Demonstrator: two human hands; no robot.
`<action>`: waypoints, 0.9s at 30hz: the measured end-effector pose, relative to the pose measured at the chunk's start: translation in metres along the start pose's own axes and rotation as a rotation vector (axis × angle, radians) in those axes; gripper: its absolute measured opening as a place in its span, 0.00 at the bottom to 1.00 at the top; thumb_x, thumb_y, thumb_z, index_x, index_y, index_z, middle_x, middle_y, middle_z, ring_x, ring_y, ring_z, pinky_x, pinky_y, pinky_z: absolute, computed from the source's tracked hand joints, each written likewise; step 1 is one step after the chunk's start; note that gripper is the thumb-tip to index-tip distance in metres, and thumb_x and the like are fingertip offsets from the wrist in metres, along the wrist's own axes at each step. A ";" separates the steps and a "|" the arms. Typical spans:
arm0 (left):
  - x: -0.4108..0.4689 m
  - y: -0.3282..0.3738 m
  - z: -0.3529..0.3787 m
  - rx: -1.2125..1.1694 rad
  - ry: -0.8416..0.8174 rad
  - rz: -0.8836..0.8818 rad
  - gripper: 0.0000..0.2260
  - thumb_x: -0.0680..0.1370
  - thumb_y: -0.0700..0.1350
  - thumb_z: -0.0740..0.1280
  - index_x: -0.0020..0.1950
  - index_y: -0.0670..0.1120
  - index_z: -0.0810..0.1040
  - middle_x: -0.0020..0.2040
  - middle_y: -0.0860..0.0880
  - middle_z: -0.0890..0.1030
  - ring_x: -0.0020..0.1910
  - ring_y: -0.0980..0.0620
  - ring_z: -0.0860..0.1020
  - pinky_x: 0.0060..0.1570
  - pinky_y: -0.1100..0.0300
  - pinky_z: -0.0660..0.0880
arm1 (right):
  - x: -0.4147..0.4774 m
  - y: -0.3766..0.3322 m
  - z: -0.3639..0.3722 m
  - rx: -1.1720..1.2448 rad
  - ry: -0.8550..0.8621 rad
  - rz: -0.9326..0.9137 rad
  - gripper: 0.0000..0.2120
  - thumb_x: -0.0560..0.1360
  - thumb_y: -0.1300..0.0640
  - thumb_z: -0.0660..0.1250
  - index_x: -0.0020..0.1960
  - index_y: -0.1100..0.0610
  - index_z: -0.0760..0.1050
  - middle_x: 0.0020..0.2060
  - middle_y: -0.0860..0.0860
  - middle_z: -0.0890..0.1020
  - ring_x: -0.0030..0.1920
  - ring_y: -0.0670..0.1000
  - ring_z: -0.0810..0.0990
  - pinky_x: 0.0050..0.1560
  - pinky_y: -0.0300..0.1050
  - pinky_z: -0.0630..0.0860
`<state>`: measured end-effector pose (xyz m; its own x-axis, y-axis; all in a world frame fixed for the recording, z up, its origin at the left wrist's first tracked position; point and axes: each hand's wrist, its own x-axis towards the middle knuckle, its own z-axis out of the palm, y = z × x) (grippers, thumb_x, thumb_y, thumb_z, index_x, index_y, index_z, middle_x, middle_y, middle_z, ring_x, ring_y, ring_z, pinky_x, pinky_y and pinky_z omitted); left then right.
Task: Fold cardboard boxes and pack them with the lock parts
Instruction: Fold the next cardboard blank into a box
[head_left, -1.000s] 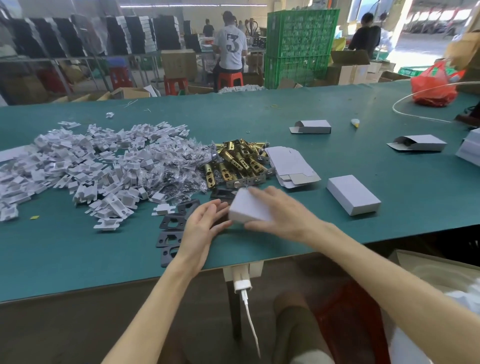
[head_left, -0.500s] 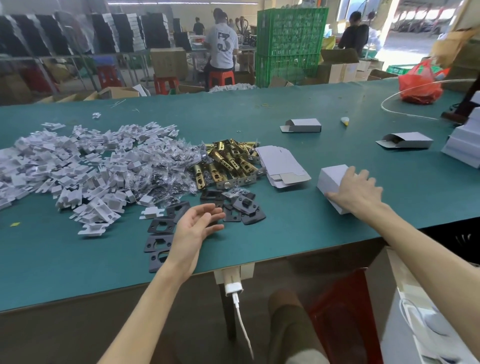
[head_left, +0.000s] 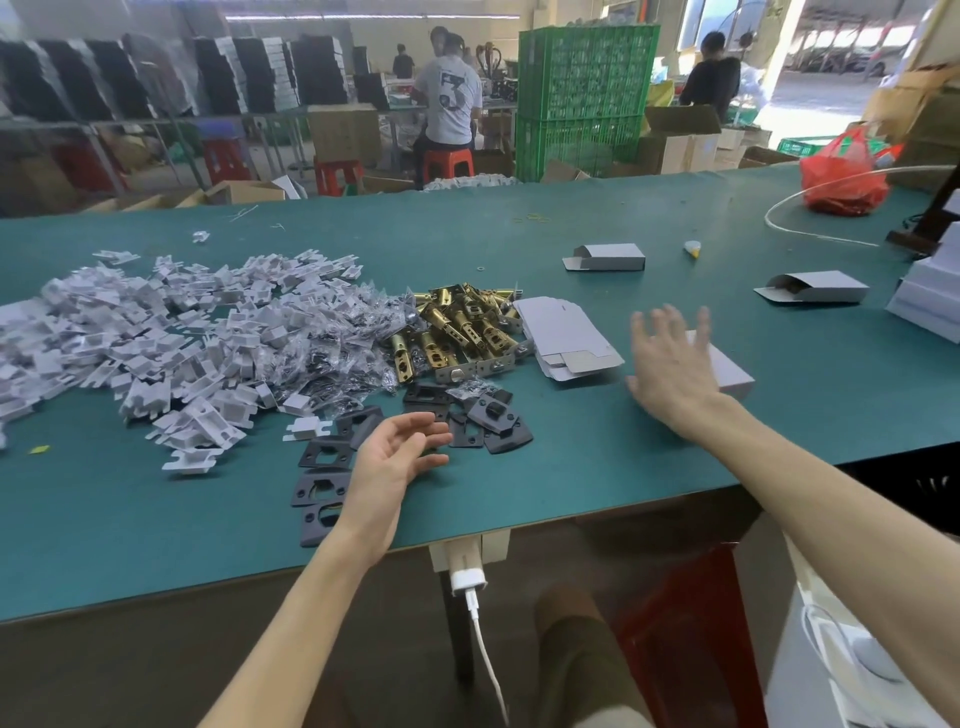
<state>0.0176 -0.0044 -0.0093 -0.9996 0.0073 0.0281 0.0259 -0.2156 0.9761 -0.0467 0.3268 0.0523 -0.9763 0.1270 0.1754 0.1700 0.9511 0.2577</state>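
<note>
A: Checking status: hands?
B: Both open, empty: right hand (head_left: 670, 364) over closed white box (head_left: 733, 375) on the bench (head_left: 571, 228), left hand (head_left: 395, 457) over black strike plates (head_left: 319, 486). Unpacked: flat box blanks (head_left: 563, 332), brass latches (head_left: 457, 332).

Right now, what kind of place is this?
Likely a lock-hardware packing workshop: green-topped workbench heaped with brass-coloured metal latch bolts, flat white cardboard box blanks beside them, stacked green plastic crates behind.

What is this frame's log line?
left hand: open, empty | right hand: open over closed box | flat box blanks: beside brass latches
</note>
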 end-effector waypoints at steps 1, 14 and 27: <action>0.000 0.000 0.000 0.021 0.001 0.005 0.09 0.85 0.34 0.61 0.61 0.40 0.79 0.55 0.42 0.86 0.56 0.46 0.85 0.49 0.60 0.82 | 0.001 -0.011 -0.001 0.033 0.010 -0.092 0.38 0.80 0.49 0.66 0.81 0.60 0.49 0.79 0.60 0.56 0.81 0.58 0.49 0.78 0.66 0.43; 0.000 0.001 0.003 0.100 0.014 0.012 0.10 0.85 0.33 0.59 0.60 0.39 0.79 0.52 0.42 0.86 0.52 0.47 0.85 0.50 0.59 0.82 | 0.007 -0.049 -0.008 0.150 0.078 -0.305 0.06 0.80 0.57 0.63 0.48 0.60 0.74 0.46 0.59 0.82 0.48 0.62 0.78 0.40 0.50 0.64; -0.003 0.009 0.005 0.084 -0.073 0.012 0.15 0.88 0.45 0.59 0.63 0.39 0.81 0.57 0.44 0.86 0.58 0.45 0.85 0.54 0.57 0.83 | -0.095 -0.089 -0.027 0.961 0.491 -0.276 0.10 0.83 0.59 0.63 0.60 0.61 0.80 0.50 0.56 0.85 0.49 0.56 0.83 0.49 0.56 0.80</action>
<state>0.0210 -0.0009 0.0002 -0.9956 0.0775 0.0522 0.0415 -0.1338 0.9901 0.0344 0.2223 0.0384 -0.7696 -0.0451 0.6370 -0.4265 0.7787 -0.4602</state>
